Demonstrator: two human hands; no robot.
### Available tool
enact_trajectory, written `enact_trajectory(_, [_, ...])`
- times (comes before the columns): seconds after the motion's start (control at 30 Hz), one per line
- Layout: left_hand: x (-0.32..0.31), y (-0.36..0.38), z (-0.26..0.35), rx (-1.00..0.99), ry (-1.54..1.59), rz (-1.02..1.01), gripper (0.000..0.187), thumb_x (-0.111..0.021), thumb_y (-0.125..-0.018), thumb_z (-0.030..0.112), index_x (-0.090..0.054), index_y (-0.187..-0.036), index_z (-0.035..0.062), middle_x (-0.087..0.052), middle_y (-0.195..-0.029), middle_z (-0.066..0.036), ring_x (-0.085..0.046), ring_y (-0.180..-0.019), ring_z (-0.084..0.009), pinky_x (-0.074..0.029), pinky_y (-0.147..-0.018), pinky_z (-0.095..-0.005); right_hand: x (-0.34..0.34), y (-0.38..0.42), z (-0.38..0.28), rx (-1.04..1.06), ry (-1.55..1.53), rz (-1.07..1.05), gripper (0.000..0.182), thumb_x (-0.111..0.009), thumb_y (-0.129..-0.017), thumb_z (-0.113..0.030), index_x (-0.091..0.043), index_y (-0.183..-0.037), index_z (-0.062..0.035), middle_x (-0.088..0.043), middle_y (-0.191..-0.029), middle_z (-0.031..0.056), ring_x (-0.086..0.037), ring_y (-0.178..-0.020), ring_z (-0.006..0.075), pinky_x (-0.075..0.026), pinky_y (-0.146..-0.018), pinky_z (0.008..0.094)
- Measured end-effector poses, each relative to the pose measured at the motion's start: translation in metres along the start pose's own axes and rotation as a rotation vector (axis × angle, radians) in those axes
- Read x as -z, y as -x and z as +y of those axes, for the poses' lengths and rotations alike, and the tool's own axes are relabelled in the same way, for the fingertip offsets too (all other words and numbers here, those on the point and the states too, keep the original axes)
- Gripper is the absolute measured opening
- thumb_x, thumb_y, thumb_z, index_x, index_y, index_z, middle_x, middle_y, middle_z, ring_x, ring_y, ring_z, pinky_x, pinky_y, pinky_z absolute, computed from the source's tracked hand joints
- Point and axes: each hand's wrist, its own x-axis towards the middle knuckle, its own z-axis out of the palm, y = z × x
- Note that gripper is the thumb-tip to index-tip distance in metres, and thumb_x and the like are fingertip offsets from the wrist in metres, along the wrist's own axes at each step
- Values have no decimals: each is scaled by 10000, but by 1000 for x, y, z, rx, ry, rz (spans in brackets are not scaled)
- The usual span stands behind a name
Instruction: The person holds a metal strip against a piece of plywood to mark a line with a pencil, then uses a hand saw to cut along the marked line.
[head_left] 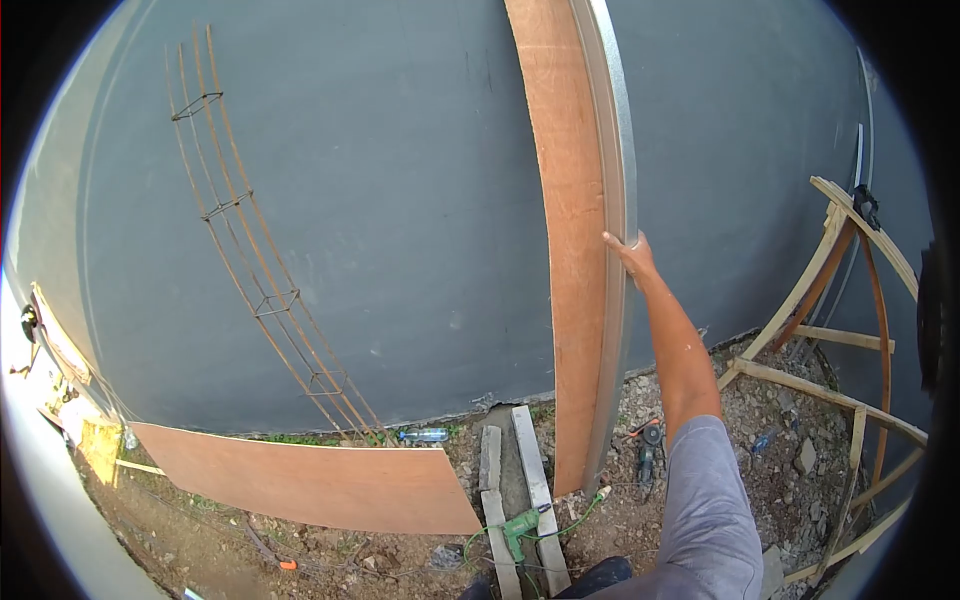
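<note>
No writing, label, brand, number or sign can be read anywhere here — not on the upright plywood sheet (572, 250), and not on the metal strip (622, 150) along its edge. The green drill (521, 523) on the ground below that sheet and the plastic bottle (424, 435) to its left at the foot of the grey wall (400, 200) show no legible marking — both are too small to tell.
</note>
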Motion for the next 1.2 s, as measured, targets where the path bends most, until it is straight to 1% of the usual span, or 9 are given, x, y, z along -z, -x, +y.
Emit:
enact_trajectory(0.23, [32,13,-51,-48,104,10,287,-504,-924,271,-510,-1125,66,-600,-1086,-132,-621,-963,-292,-520,-723,-404,14,15,-11,59,312,214,1187,-627,-580,-783,-190,-1465,-124,-343,-1401,235,-258,-1327,397,-204,-1052,566])
enact_trajectory(0.33, [15,37,-24,-42,145,78,295,-554,-902,229,-536,-1085,-3,-611,-946,-118,-637,-819,-249,-516,-658,-359,50,26,-28,354,67,454,863,-752,-669,-551,-490,-1289,-11,-601,-1012,116,-572,-918,214,-457,-805,318])
enact_trajectory(0.4, [13,47,-19,-15,27,66,336,-540,-914,248,-529,-1132,-8,-612,-970,-113,-625,-858,-228,-516,-689,-357,105,84,-85,637,-334,217,239,-715,-819,-200,-692,-982,-27,-583,-788,-9,-466,-725,46,-369,-608,210])
enact_trajectory(0.6, [62,-69,-17,-589,-1318,-279,333,-440,-929,326,-602,-1082,79,-634,-909,-91,-619,-832,-223,-515,-709,-378,236,336,-261,1471,115,-301,199,-645,-870,-192,-685,-1002,-48,-660,-880,52,-585,-813,135,-442,-695,223])
enact_trajectory(0.67, [50,-51,46,-400,-1334,-370,273,-449,-901,290,-599,-1017,93,-613,-849,-69,-609,-809,-238,-503,-705,-403,234,395,-279,1488,273,-443,201,-643,-869,-192,-683,-1005,-50,-660,-882,53,-586,-814,136,-443,-697,224])
enact_trajectory(0.77, [49,-93,89,165,-206,-350,175,-441,-892,216,-560,-866,91,-567,-699,-39,-582,-600,-167,-455,-479,-327,224,458,-295,1431,445,-528,203,-640,-868,-193,-680,-1010,-53,-658,-883,55,-587,-815,138,-444,-699,225])
enact_trajectory(0.83, [53,-156,129,-280,-677,-447,126,-461,-886,129,-581,-875,91,-552,-644,-44,-563,-530,-169,-418,-395,-301,218,484,-299,1377,524,-528,204,-638,-868,-193,-678,-1013,-55,-657,-885,57,-587,-816,138,-445,-701,226])
enact_trajectory(0.9, [4,-98,188,-294,-424,-141,121,-477,-896,135,-587,-868,94,-577,-661,-49,-566,-530,-159,-403,-384,-288,222,506,-302,1336,573,-504,206,-636,-867,-193,-677,-1016,-57,-657,-886,58,-588,-817,139,-446,-702,227])
enact_trajectory(1.2, [-62,-87,250,-401,-728,-313,236,-498,-916,253,-581,-1049,77,-632,-865,-51,-626,-760,-161,-461,-574,-306,215,568,-331,1156,734,-368,214,-627,-864,-195,-669,-1029,-66,-653,-891,65,-590,-821,144,-450,-709,232])
